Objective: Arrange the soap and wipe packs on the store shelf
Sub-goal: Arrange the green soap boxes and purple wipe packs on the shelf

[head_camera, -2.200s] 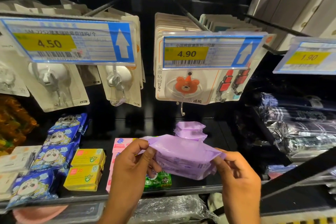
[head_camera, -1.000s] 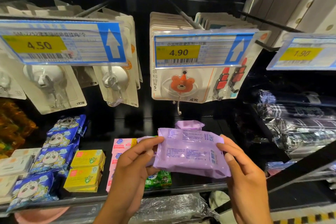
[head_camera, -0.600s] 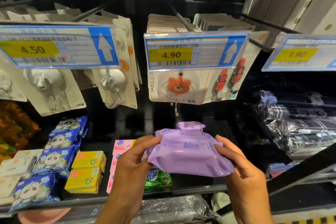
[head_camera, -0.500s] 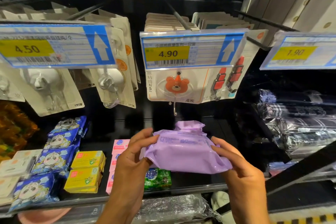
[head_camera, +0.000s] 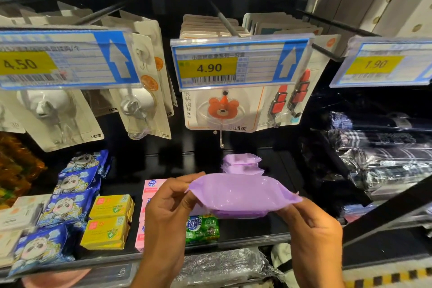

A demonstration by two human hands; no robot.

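Observation:
I hold a purple wipe pack (head_camera: 240, 194) level in front of the shelf, its plain side up. My left hand (head_camera: 168, 213) pinches its left end and my right hand (head_camera: 311, 229) pinches its right end. Behind it, two more purple wipe packs (head_camera: 242, 164) lie stacked on the black shelf (head_camera: 257, 234). Pink soap boxes (head_camera: 149, 187) stand left of my left hand, partly hidden by it. A green soap pack (head_camera: 202, 229) lies under the held pack. Yellow soap boxes (head_camera: 109, 220) and blue panda wipe packs (head_camera: 70, 196) sit further left.
Carded wall hooks (head_camera: 222, 110) hang on pegs above the shelf behind price tags (head_camera: 233, 63). Wrapped dark bundles (head_camera: 383, 157) fill the right side. A plastic-wrapped bundle (head_camera: 224, 266) lies below the shelf edge. White boxes (head_camera: 14, 213) sit at the far left.
The pack was turned from upright with its printed label facing me to lying flat with the plain side up, and both hands lowered it slightly toward the shelf.

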